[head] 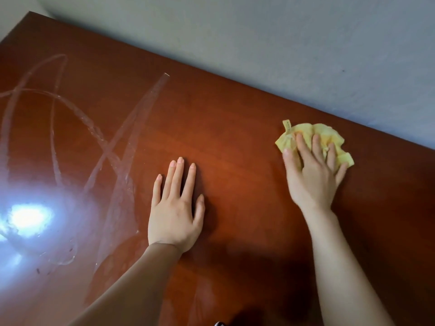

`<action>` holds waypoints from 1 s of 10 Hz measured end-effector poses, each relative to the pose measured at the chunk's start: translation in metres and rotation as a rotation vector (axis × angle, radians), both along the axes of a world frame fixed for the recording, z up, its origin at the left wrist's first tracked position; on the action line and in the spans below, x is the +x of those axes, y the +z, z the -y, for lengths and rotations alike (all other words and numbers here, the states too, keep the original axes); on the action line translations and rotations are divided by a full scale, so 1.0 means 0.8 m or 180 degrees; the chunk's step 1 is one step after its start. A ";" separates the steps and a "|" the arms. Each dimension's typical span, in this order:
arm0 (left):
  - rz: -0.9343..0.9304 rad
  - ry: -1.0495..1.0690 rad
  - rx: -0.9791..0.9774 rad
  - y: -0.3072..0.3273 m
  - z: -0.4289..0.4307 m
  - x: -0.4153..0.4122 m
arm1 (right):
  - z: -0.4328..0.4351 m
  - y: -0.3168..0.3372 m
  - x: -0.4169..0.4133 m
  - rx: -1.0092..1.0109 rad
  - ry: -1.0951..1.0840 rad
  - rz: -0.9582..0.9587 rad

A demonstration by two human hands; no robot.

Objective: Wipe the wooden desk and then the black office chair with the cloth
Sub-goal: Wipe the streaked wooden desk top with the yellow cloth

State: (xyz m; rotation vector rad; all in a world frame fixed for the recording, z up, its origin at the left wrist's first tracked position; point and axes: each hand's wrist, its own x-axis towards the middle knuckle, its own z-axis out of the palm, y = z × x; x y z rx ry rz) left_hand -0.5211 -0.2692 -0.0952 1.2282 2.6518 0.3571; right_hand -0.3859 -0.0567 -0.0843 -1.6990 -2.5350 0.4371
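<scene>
We find the right hand [314, 171] pressing the cloth [329, 140] flat-fingered near the desk's [223, 118] far edge; the left hand [175, 208] rests flat, released. Wet streaks [122, 147] lie left.

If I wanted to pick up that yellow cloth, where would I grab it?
Probably from above, bunching its crumpled middle folds: the cloth lies low on the desk beneath the right hand, with the wall close behind. Its small tag at the far-left corner could also be pinched.

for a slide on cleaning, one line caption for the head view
Right hand presses a yellow cloth on the wooden desk; left hand rests flat near wipe streaks.
</scene>
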 end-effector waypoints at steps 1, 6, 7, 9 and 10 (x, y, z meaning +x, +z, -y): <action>0.0021 0.0002 0.0013 -0.001 0.000 -0.001 | -0.037 -0.002 -0.029 0.0021 -0.0262 -0.0360; -0.0027 0.0023 -0.0012 -0.001 0.000 -0.002 | 0.022 -0.014 -0.126 0.0384 0.1418 -0.0392; -0.0041 0.0021 -0.0011 -0.002 0.000 -0.002 | 0.059 -0.014 -0.102 0.0430 0.1630 -0.0481; -0.0043 0.0039 0.0012 -0.002 0.000 -0.001 | 0.113 -0.016 -0.033 0.0500 0.1620 -0.0612; -0.0061 0.0043 -0.0003 -0.002 0.000 -0.002 | 0.120 -0.019 -0.004 0.0571 0.1447 -0.0563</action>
